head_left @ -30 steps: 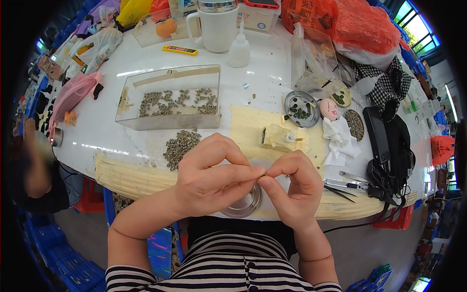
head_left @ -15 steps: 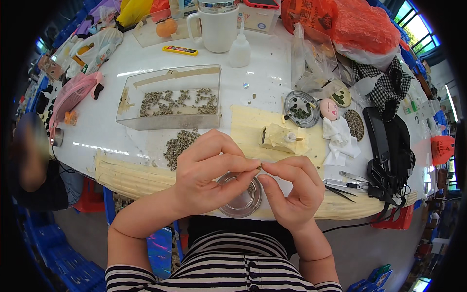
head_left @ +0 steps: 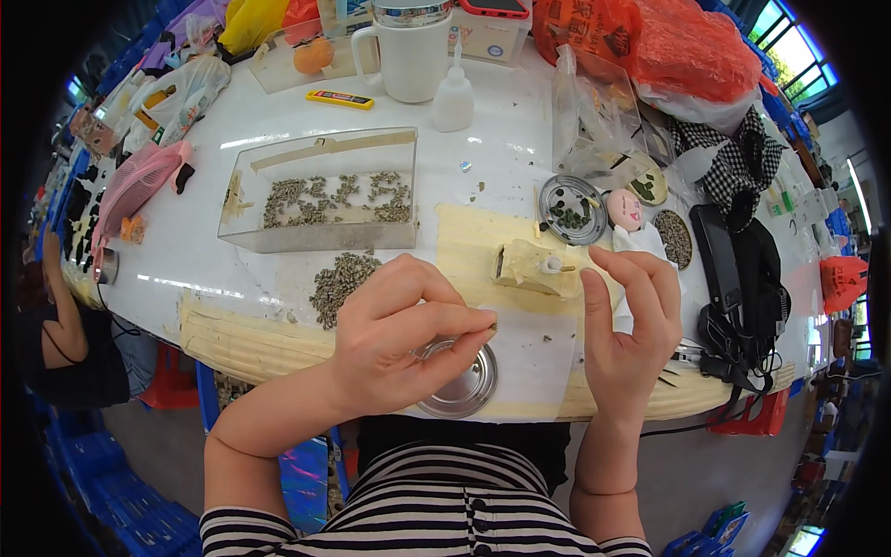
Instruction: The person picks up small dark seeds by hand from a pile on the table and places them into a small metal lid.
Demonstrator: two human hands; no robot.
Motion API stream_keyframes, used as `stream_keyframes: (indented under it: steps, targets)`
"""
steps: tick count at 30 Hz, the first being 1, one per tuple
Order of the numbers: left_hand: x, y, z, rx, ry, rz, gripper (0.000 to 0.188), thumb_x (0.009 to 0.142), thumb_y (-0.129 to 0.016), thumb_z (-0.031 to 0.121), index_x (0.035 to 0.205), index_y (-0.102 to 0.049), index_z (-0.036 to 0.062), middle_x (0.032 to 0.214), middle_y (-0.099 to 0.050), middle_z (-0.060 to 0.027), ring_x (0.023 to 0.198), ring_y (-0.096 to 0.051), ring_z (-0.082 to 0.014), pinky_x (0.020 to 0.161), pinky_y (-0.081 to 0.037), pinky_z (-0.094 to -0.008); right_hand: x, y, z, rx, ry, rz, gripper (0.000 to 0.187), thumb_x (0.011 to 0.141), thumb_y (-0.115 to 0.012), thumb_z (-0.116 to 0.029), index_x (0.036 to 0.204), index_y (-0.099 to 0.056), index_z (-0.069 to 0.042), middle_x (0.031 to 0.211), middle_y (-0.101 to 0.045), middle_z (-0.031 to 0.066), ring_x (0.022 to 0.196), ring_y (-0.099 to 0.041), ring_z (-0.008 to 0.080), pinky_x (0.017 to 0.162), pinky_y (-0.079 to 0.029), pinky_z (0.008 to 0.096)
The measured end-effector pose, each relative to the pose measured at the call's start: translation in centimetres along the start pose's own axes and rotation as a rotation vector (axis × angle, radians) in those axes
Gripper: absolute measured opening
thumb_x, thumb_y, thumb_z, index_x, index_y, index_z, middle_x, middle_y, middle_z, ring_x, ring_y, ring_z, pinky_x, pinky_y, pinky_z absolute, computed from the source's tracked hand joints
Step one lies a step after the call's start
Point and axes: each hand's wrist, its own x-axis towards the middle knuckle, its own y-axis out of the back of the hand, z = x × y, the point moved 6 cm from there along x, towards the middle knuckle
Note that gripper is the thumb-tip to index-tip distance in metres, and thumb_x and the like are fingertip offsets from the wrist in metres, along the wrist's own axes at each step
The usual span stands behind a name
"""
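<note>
My left hand is closed in a pinch, with a tiny brownish piece just showing at its thumb and fingertip; its kind is too small to make out. Below those fingers sits a round shiny metal dish, partly hidden by the hand. Apart from it on the right, my right hand is open, thumb and forefinger spread with nothing seen between them. Nearest to the right hand stands a block wrapped in yellowish tape with a white nozzle-like tip. A heap of small grey-brown pieces lies beyond my left hand.
A clear box holds more such pieces. A metal dish with dark green bits stands at right, near a pink egg-shaped object. Behind are a white squeeze bottle, a mug and a yellow cutter-blade case. A person sits at left.
My right hand has moved away to the right from the left fingertips, and its thumb and forefinger have spread. My left hand keeps its pinch almost in place.
</note>
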Motion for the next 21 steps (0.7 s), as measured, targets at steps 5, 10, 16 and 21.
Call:
stream_keyframes:
  steps: [5, 10, 16, 21]
  targets:
    - [0.1, 0.0, 0.0, 0.008, 0.003, -0.006, 0.027, 0.068, -0.08, -0.007, 0.093, -0.076, 0.0031, 0.08, -0.061, -0.0034, 0.071, -0.057, -0.0169, 0.062, -0.044, -0.0279, -0.2, -1.2, 0.3, -0.011, 0.018, -0.051, 0.017, 0.078, -0.079, -0.004, 0.093, -0.07, -0.005, 0.09, -0.063, 0.0072, 0.08, -0.056, 0.0245, 0.071, -0.045, 0.034]
    - [0.0, 0.0, 0.0, 0.021, -0.002, -0.009, 0.027, 0.067, -0.08, -0.007, 0.093, -0.076, 0.0029, 0.08, -0.062, -0.0037, 0.071, -0.057, -0.017, 0.061, -0.044, -0.0282, -0.5, 0.0, -0.1, -0.028, 0.045, 0.076, 0.015, 0.079, -0.079, -0.004, 0.091, -0.069, -0.004, 0.088, -0.064, 0.0075, 0.078, -0.056, 0.0232, 0.071, -0.045, 0.0327]
    - [0.1, -0.1, 0.1, 0.03, -0.014, -0.014, 0.028, 0.066, -0.08, -0.007, 0.092, -0.076, 0.0034, 0.08, -0.062, -0.0035, 0.071, -0.057, -0.0173, 0.061, -0.044, -0.0287, -2.0, 0.6, -0.3, 0.492, -0.047, 0.114, 0.011, 0.084, -0.075, -0.005, 0.09, -0.066, -0.001, 0.086, -0.065, 0.0085, 0.077, -0.056, 0.0215, 0.071, -0.045, 0.0308]
    - [0.1, -0.2, 0.1, 0.045, -0.008, -0.018, 0.029, 0.066, -0.08, -0.007, 0.092, -0.076, 0.0039, 0.08, -0.062, -0.0034, 0.071, -0.058, -0.0176, 0.062, -0.045, -0.029, -2.1, -0.7, -0.8, 0.607, -0.046, 0.04, 0.011, 0.086, -0.074, -0.008, 0.089, -0.066, -0.002, 0.083, -0.066, 0.008, 0.076, -0.056, 0.0213, 0.072, -0.045, 0.0305]
